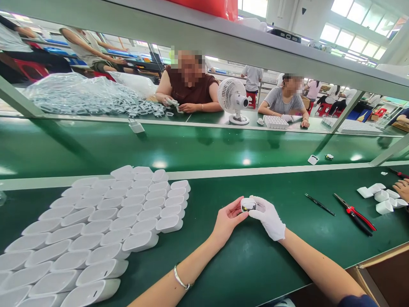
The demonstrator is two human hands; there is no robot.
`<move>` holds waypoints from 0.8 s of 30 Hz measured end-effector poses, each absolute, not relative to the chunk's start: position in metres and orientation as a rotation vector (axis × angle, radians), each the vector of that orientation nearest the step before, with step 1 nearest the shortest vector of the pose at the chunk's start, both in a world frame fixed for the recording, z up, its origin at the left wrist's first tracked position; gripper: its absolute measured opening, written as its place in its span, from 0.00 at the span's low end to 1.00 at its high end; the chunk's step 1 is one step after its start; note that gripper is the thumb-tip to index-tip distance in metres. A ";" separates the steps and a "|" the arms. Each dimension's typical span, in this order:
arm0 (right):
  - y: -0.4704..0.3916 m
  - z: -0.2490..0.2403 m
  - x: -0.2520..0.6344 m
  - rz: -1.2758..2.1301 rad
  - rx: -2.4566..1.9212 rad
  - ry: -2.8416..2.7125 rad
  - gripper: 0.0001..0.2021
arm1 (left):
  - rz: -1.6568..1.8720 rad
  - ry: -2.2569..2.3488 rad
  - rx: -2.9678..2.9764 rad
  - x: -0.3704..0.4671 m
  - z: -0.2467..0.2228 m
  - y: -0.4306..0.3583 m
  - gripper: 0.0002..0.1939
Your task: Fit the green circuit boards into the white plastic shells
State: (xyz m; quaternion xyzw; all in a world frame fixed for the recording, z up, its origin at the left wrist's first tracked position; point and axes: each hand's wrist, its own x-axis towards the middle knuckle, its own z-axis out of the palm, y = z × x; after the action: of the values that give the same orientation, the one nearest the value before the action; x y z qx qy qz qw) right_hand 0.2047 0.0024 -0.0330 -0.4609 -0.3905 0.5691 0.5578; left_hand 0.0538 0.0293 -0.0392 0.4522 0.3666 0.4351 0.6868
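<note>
The bench (243, 264) is flat, green and a bit shiny, with a pale strip (217, 174) along its far edge. A gray shelf (198, 32) runs over it. The room is big and bright, with windows (361, 15) up high.

The bare left hand (227, 218) and the gloved right hand (270, 218) pinch one small white case (248, 204) from both sides, just above the middle of the bench. Both hands have their fingers closed on it.

More than forty white cups (81, 242) sit side by side at the bench's left end. About seven more blocks (384, 207) lie by the right edge. Near them are one pair of pliers (354, 214) and one pair of tweezers (319, 204). Past the strip lie one square lid (313, 160) and one small part (329, 157).

Across from the bench sit two people, with one white fan (232, 100) between them. One big clear bag (64, 91) is there too, by a heap of gray bits (128, 106).

The left edge of the view cuts off some cups. Another person's hand (403, 188) is cut off at the right. The dark and yellow bits in the case are too small to make out.
</note>
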 end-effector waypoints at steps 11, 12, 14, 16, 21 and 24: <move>0.001 -0.026 0.203 1.315 -1.205 -0.901 0.24 | 0.910 0.794 0.968 0.053 -0.043 0.036 0.29; 0.000 -0.024 0.203 1.315 -1.219 -0.905 0.24 | 0.904 0.791 0.971 0.053 -0.042 0.036 0.27; 0.000 -0.022 0.202 1.316 -1.231 -0.921 0.22 | 0.895 0.792 0.978 0.054 -0.041 0.036 0.25; 0.001 -0.022 0.202 1.321 -1.235 -0.933 0.20 | 0.886 0.794 0.984 0.054 -0.039 0.036 0.22; 0.004 -0.025 0.203 1.393 -1.237 -0.935 0.19 | 0.849 0.791 0.998 0.054 -0.036 0.036 0.19; 0.004 -0.025 0.207 1.485 -1.193 -0.975 0.20 | 0.821 0.788 1.003 0.053 -0.035 0.037 0.18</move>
State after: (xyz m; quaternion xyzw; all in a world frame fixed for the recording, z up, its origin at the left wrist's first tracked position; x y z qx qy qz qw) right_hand 0.2068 0.0040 -0.0250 -0.4891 -0.3995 0.6088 0.4801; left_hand 0.0526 0.0370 -0.0348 0.4550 0.3572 0.3722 0.7258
